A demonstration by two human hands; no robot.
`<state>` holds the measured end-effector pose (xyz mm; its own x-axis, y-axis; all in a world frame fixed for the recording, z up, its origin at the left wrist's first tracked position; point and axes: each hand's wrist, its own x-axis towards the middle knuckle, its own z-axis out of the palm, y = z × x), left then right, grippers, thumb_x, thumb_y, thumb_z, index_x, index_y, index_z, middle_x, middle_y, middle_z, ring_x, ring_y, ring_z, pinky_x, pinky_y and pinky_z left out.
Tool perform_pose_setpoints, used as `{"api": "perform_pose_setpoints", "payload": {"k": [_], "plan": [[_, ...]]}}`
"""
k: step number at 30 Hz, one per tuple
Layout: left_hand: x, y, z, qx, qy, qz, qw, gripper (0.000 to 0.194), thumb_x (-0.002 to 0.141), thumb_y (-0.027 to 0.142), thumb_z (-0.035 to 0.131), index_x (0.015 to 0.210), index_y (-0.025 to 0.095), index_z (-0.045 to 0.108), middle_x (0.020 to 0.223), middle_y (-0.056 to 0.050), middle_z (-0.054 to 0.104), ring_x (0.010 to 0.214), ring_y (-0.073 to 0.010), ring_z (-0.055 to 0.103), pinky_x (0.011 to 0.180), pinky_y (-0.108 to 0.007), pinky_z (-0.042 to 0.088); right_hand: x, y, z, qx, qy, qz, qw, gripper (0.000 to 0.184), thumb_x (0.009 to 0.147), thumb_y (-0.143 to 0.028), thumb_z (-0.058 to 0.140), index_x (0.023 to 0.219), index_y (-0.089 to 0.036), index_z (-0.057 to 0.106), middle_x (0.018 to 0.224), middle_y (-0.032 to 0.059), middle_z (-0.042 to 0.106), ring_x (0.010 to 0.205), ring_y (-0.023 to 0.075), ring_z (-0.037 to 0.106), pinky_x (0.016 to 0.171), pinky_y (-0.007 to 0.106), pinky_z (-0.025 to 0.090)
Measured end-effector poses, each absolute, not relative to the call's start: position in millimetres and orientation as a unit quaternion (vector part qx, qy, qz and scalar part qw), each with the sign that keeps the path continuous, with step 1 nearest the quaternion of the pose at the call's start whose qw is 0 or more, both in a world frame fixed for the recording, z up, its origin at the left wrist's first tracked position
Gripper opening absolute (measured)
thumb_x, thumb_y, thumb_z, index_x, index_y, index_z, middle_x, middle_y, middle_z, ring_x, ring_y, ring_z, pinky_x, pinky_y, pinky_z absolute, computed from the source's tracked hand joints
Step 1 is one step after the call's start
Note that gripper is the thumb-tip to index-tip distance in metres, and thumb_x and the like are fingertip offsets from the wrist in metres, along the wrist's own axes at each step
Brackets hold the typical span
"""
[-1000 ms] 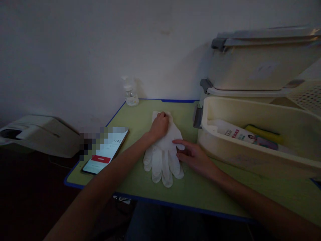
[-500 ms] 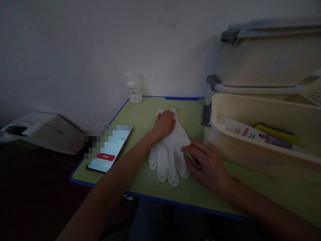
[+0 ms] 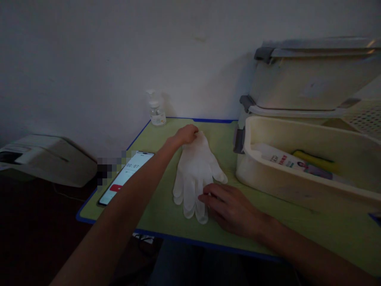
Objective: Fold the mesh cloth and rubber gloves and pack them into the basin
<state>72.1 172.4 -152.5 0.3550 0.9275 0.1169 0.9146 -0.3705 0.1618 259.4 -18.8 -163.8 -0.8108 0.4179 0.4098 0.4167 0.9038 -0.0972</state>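
left forearm, bare, runs up and inward on a long diagonal from the lower left; elbow out of frame. left wrist nearly in line with it. left hand is the farther of the two, back of hand up, fingers curled in toward the right; tips too dim to read. right forearm, also bare, slants in from the lower right. right hand nearer the body, lower, knuckles up, fingers loosely bent and pointing left. hands well apart, arms uncrossed.
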Motion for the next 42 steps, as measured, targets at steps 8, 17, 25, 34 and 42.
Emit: {"api": "perform_pose_setpoints", "payload": {"k": [8, 17, 25, 34, 42], "plan": [[73.4, 187.3, -152.3, 0.834, 0.546, 0.067, 0.045, 0.025, 0.076, 0.017, 0.049, 0.087, 0.011, 0.071, 0.093, -0.013, 0.069, 0.085, -0.0215, 0.062, 0.075, -0.030, 0.044, 259.8, -19.2, -164.9, -0.223, -0.956, 0.014, 0.191, 0.014, 0.084, -0.009, 0.046, 0.089, -0.013, 0.059, 0.086, 0.0066, 0.058, 0.070, 0.0146, 0.052, 0.060, 0.027, 0.043], [71.0, 192.8, -151.2, 0.845, 0.526, 0.058, 0.076, 0.020, 0.073, 0.020, 0.051, 0.079, 0.012, 0.069, 0.084, -0.009, 0.068, 0.078, -0.0185, 0.058, 0.072, -0.028, 0.042, 258.9, -21.0, -163.6, -0.203, -0.963, 0.016, 0.176, 0.017, 0.087, -0.012, 0.043, 0.092, -0.013, 0.059, 0.087, 0.0069, 0.058, 0.071, 0.0143, 0.051, 0.061, 0.027, 0.042], [67.6, 207.3, -139.0, 0.844, 0.504, 0.029, 0.179, 0.010, 0.063, 0.019, 0.057, 0.064, 0.014, 0.065, 0.062, 0.001, 0.061, 0.061, -0.0111, 0.051, 0.058, -0.021, 0.036, 256.8, -22.1, -160.7, -0.174, -0.973, 0.012, 0.151, 0.015, 0.087, -0.014, 0.048, 0.096, -0.012, 0.059, 0.087, 0.0062, 0.058, 0.075, 0.0151, 0.048, 0.064, 0.029, 0.040], [62.7, 211.9, -128.9, 0.832, 0.491, 0.061, 0.250, 0.015, 0.064, 0.019, 0.064, 0.077, 0.013, 0.064, 0.075, -0.005, 0.066, 0.067, -0.0120, 0.056, 0.063, -0.024, 0.042, 257.0, -23.0, -160.8, -0.172, -0.973, 0.006, 0.151, 0.016, 0.090, -0.014, 0.044, 0.093, -0.012, 0.060, 0.088, 0.0065, 0.058, 0.076, 0.0154, 0.048, 0.064, 0.028, 0.038], [55.5, 212.6, -129.6, 0.812, 0.441, 0.139, 0.357, 0.027, 0.054, 0.007, 0.070, 0.080, 0.012, 0.064, 0.086, -0.006, 0.069, 0.075, -0.0121, 0.061, 0.074, -0.028, 0.048, 257.7, -22.7, -164.8, -0.163, -0.970, 0.008, 0.180, 0.013, 0.089, -0.013, 0.047, 0.092, -0.012, 0.060, 0.086, 0.0042, 0.058, 0.075, 0.0156, 0.046, 0.063, 0.028, 0.037]]}}
